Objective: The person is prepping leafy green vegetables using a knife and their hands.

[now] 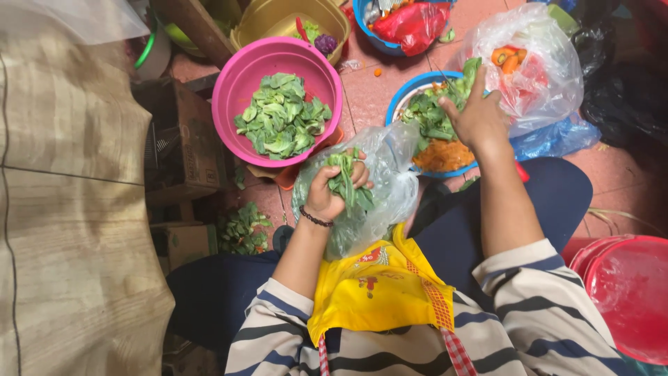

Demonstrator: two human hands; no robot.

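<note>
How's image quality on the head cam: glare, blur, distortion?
Head view: even, soft light, no hard shadows. Glare on the clear plastic bag under the left hand and on the red bucket. Right hand over the blue bowl and the pink bowl are sharp. Wide-angle bending at the left edge.

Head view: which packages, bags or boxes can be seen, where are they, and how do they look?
Clear plastic bag: on lap, left hand grips greens over it.
Clear bag of carrots: top right, beside right hand.
Brown cardboard box: left of pink bowl.
Blue bag: under carrot bag.
</note>
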